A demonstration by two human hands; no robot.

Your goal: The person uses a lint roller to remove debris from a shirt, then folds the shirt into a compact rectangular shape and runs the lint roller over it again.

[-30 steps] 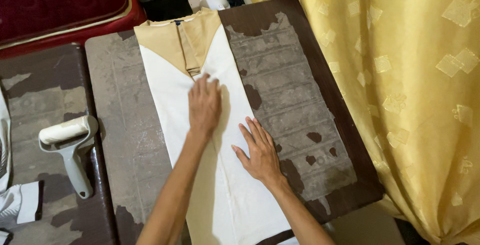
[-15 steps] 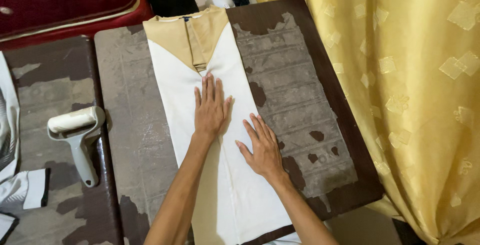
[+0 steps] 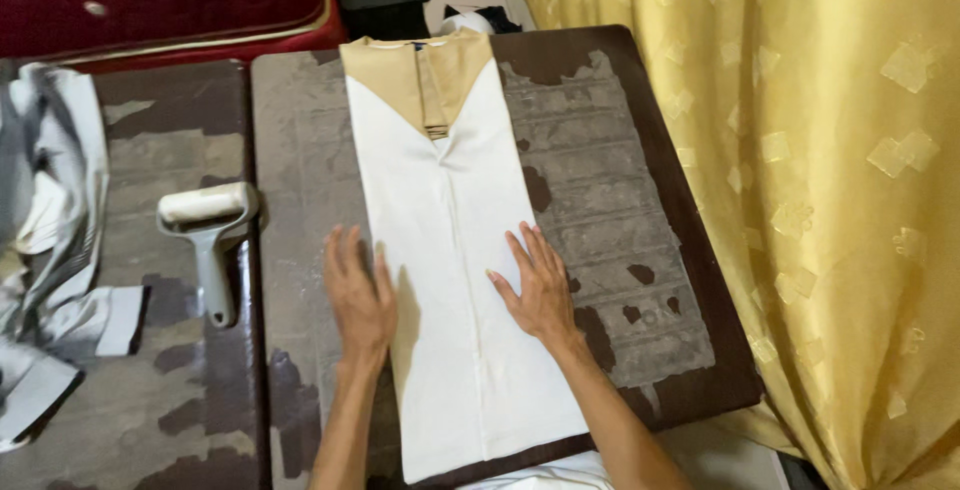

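The left hand (image 3: 358,295) is laid flat, fingers spread, at the folded garment (image 3: 450,250)'s left edge; the right hand (image 3: 540,285) is pressed open-palmed on its right edge, nothing grasped.

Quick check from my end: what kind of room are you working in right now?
Most likely a room in a home, perhaps a bedroom. A red mattress lies beyond two worn dark tables, a gold curtain hangs on the right, and both hands lie flat on a folded cream and tan garment.

Two hands (image 3: 360,295) (image 3: 540,285), one folded cream-and-tan garment (image 3: 455,250), one lint roller (image 3: 208,235), two worn desks (image 3: 620,210) (image 3: 130,420), one yellow curtain (image 3: 830,180).
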